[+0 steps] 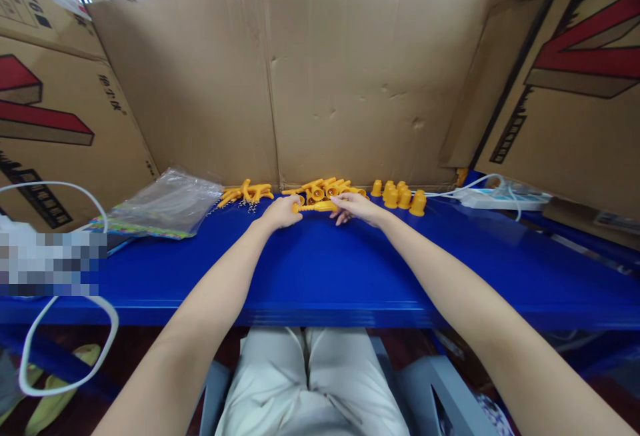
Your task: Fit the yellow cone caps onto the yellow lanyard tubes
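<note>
Near the back of the blue table, my left hand [283, 213] is closed on the left end of a slim, ribbed yellow plastic piece [316, 207], which lies crosswise between my hands. At its right end, my right hand [359, 208] has curled fingers, thumb and forefinger against the piece; the exact contact is partly hidden. Right behind my hands is a pile of yellow plastic parts [325, 189], some with round, cup-like openings. Left of it lie yellow handles with metal spirals [246, 191]. Several yellow bell-shaped caps [404, 197] stand upright to the right.
Clear plastic bags [165, 206] lie on the left of the blue table [340, 269]. Cardboard walls [360, 83] enclose the back and sides. At the right is a white power strip [500, 199] with cables. A white cable loop [111, 319] hangs at the left edge.
</note>
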The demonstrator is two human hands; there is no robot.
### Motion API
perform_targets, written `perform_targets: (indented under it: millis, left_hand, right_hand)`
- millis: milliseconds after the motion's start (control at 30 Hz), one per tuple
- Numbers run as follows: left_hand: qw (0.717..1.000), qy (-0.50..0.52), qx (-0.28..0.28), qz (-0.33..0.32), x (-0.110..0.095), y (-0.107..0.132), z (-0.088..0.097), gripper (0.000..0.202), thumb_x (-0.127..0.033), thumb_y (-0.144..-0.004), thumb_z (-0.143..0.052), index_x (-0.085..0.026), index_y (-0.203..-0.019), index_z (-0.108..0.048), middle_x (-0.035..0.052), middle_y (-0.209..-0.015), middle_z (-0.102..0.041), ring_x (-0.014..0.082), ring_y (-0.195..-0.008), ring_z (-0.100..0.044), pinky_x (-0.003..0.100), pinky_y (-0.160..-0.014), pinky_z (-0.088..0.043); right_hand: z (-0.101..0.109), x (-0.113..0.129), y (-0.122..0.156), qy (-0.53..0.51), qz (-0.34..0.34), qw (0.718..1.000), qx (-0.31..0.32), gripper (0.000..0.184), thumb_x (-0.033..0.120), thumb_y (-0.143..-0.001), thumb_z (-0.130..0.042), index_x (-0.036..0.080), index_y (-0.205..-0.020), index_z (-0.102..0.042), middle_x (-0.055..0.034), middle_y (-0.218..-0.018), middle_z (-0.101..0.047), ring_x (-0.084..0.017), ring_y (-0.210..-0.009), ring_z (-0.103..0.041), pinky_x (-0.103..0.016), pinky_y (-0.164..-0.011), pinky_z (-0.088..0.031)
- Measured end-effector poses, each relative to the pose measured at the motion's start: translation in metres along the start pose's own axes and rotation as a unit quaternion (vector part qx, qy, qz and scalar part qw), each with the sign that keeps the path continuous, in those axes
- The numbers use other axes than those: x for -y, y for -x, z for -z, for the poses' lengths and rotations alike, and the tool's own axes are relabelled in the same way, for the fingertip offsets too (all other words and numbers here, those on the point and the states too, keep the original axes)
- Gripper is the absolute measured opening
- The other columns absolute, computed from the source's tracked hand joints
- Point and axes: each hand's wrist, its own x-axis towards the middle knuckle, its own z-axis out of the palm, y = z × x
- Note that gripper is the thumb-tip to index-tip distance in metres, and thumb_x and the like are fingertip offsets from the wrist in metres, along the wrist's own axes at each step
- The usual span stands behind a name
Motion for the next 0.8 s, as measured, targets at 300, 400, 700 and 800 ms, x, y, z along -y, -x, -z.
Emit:
perform_targets:
  millis: [300,400,700,800]
  left_hand:
    - [0.999,-0.011,-0.023,-0.038,0.0015,0.0005,-0.0002,0.028,-0.036,-0.074,-0.061,-0.020,-0.097,-0.063,0.0039,-0.082,-0.069,0.0195,-0.077,-0.063,0.028,-0.069,-0.043]
    - [0.999,-0.023,-0.026,-0.040,0.0016,0.0001,-0.0004,0.031,-0.040,-0.075,-0.062,-0.019,-0.098,-0.064,0.0049,-0.087,-0.069,0.0209,-0.082,-0.063,0.029,-0.071,-0.043]
    - [0.999,-0.013,-0.021,-0.029,0.0028,-0.0020,-0.0011,0.031,-0.042,-0.074,-0.063,-0.019,-0.095,-0.064,0.0045,-0.083,-0.068,0.0206,-0.080,-0.062,0.028,-0.070,-0.041]
    - [0.999,-0.001,-0.025,-0.031,0.0032,-0.0020,-0.0015,0.031,-0.041,-0.073,-0.063,-0.020,-0.096,-0.064,0.0045,-0.083,-0.068,0.0207,-0.081,-0.062,0.029,-0.070,-0.041]
  right_hand:
    - [0.0068,0.0013,0.0042,-0.022,-0.014,0.999,0.037,0.020,0.029,-0.088,-0.067,0.016,-0.092,-0.051,-0.0050,-0.073,-0.072,-0.009,-0.052,-0.064,-0.017,-0.049,-0.050]
    - [0.0038,0.0036,0.0051,-0.007,-0.033,0.999,0.035,0.027,0.040,-0.092,-0.059,0.015,-0.083,-0.052,-0.0062,-0.068,-0.071,-0.008,-0.045,-0.060,-0.015,-0.042,-0.046]
    - [0.0040,0.0032,0.0049,-0.001,-0.065,0.997,0.042,0.037,0.052,-0.090,-0.055,0.015,-0.090,-0.053,-0.0056,-0.067,-0.070,-0.009,-0.041,-0.059,-0.016,-0.036,-0.043]
    - [0.0082,0.0016,0.0049,-0.016,-0.051,0.997,0.053,0.034,0.040,-0.086,-0.068,0.016,-0.105,-0.053,-0.0052,-0.080,-0.072,-0.010,-0.050,-0.064,-0.017,-0.043,-0.050]
